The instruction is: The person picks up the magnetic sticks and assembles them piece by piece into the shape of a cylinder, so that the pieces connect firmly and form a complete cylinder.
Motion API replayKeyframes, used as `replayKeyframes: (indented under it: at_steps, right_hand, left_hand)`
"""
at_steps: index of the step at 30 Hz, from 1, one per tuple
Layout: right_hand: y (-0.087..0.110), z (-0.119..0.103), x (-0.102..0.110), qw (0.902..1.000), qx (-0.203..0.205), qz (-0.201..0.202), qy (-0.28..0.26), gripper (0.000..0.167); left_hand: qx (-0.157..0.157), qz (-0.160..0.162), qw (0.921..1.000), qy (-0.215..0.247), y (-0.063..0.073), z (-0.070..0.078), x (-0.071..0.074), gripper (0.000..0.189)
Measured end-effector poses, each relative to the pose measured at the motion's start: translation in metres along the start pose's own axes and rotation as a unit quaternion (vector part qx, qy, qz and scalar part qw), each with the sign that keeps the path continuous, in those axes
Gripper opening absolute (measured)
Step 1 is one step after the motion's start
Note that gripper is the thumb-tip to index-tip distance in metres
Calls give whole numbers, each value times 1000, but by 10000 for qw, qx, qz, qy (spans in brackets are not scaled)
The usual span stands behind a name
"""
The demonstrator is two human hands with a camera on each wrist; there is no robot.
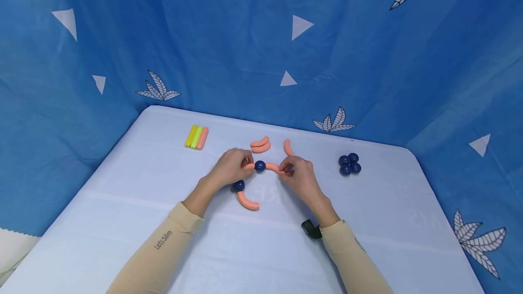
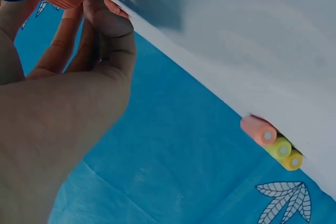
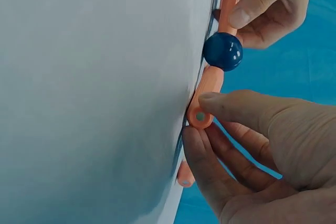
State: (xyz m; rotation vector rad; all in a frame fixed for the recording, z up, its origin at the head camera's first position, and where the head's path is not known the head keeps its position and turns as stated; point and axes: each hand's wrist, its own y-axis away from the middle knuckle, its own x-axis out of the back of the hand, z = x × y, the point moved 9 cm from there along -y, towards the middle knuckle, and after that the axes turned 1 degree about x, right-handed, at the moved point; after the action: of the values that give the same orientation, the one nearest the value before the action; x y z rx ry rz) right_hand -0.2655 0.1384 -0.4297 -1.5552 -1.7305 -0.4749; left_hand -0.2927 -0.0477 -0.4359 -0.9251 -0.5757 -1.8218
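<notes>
My left hand (image 1: 232, 168) pinches a curved orange rod (image 3: 231, 3) between thumb and fingers. At that rod's right end sits a shiny dark blue ball (image 1: 259, 166), and a second curved orange rod (image 1: 271, 166) continues from the ball's other side. The thumb and fingers of my right hand (image 1: 301, 177) grip this rod near its free end, where a grey disc shows in the right wrist view. Another blue ball (image 1: 238, 186) lies just below my left hand, partly covered by it. From it a further curved orange rod (image 1: 248, 202) bends down and right.
Behind my hands lie two curved orange rods (image 1: 260, 148) side by side and a single curved rod (image 1: 288, 147). Straight yellow, lime and orange rods (image 1: 197, 137) are at the back left. Several blue balls (image 1: 345, 170) cluster on the right of the white table (image 1: 388, 248).
</notes>
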Motion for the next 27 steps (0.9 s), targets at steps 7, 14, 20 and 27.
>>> replayKeyframes:
  at_steps: [7,14,20,27]
  right_hand:
    - [-1,-7,-10,9988,100,-451,-132,14]
    - [-2,-10,-10,9982,248,-537,2,9]
    - [-3,5,20,9983,-31,139,557,6]
    - [0,33,77,9826,-939,933,1300,11]
  left_hand:
    - [-694,-277,9971,115,1,12,-9,44]
    - [-1003,-253,9943,-259,3,19,-14,26]
    - [-395,-148,9981,-458,1,10,-11,22]
    - [182,43,9993,-337,2,-3,-2,25]
